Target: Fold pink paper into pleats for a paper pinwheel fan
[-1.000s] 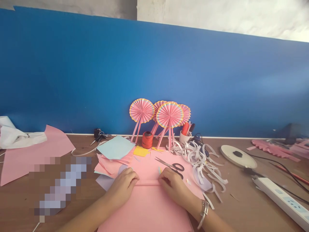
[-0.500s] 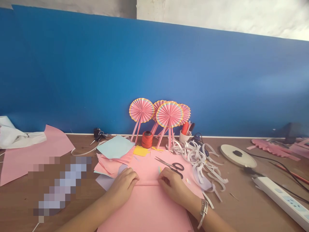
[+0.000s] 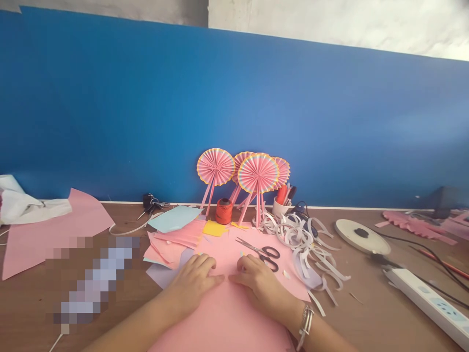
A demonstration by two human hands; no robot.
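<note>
A large pink paper sheet (image 3: 220, 322) lies in front of me, over more pink paper (image 3: 223, 244) of the same colour. My left hand (image 3: 194, 281) rests at the sheet's far edge, fingers bent over it and thumb stretched inward. My right hand (image 3: 258, 278), with silver bangles (image 3: 305, 326) at the wrist, mirrors it at the same edge. Both thumbs point at each other with a small gap between. The edge seems held between thumbs and fingers, though the fingertips are partly hidden. Black-handled scissors (image 3: 264, 252) lie just beyond my right hand.
Pink pleated paper fans (image 3: 258, 173) stand by the blue panel (image 3: 234, 98), near an orange thread spool (image 3: 224, 211) and a pen cup (image 3: 281, 208). White paper strips (image 3: 304, 239) lie right, with a power strip (image 3: 428, 300) farther out. Stacked coloured papers (image 3: 176, 220) lie left.
Both hands have shifted closer together, and their thumbs now stretch toward each other. The folded band seen between them earlier no longer shows clearly. The light-blue sheet's near edge has lifted.
</note>
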